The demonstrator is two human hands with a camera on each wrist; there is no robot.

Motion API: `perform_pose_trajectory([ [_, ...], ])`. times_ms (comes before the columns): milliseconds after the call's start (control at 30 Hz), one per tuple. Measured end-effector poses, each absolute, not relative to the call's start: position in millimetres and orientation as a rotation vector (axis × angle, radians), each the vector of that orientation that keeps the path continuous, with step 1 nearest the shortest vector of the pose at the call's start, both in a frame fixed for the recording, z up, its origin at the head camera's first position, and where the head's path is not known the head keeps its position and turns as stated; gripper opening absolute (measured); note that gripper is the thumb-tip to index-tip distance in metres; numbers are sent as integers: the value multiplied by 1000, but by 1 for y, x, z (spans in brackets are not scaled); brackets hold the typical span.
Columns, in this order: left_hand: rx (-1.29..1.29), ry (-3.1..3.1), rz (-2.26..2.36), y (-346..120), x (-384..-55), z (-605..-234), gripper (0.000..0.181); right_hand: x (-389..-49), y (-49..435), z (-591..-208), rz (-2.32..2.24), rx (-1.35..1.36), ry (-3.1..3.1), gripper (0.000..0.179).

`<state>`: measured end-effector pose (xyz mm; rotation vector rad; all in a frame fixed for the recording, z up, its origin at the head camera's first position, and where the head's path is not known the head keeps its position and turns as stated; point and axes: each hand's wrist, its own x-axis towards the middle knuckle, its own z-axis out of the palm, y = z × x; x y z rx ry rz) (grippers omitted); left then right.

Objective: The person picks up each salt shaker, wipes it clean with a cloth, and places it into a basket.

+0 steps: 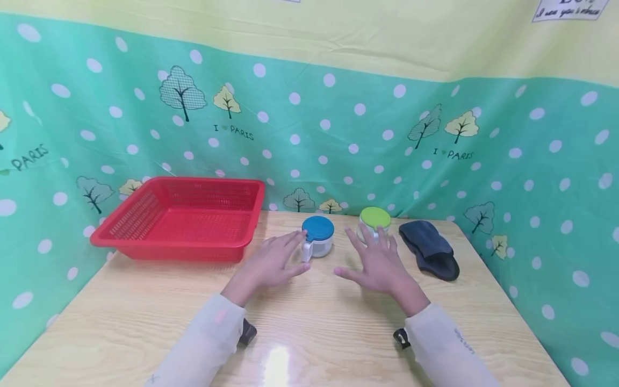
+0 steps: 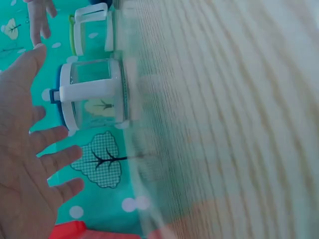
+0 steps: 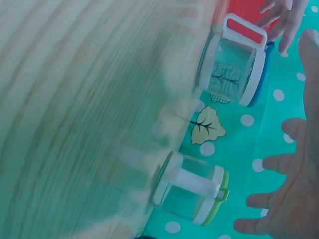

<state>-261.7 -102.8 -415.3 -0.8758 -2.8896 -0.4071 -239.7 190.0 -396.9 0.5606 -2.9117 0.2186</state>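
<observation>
A clear jar with a blue lid (image 1: 318, 229) and a white handle stands on the table in the head view. My left hand (image 1: 276, 261) is beside it on the left, fingers spread, holding nothing. Farther right is a similar jar with a green lid (image 1: 375, 217), partly hidden behind my right hand (image 1: 379, 264). That hand has its fingers spread too and grips nothing. In the left wrist view the blue-lidded jar (image 2: 92, 93) shows its white handle towards the camera. The right wrist view shows the green-lidded jar (image 3: 192, 188) upright on the table, apart from my palm.
A red plastic basket (image 1: 232, 252) sits at the back left of the wooden table (image 1: 309, 322). Dark blue folded cloth-like items (image 1: 427, 247), their kind unclear, lie at the right. A green polka-dot curtain (image 1: 338, 134) hangs behind and along both sides.
</observation>
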Motion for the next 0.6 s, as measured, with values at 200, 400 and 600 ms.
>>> perform_pose_trajectory([
  [200, -773, -2931, -532, -99, -271, -415, 94, -246, 205, -397, 209, 570, -2872, 101],
  [400, -731, -2959, -557, -93, -280, -419, 98, -251, 228, -392, 285, 538, -2891, 101],
  [600, -648, -2971, -649, -91, -287, -422, 95, -262, 255, -387, 289, 441, -2923, 98],
])
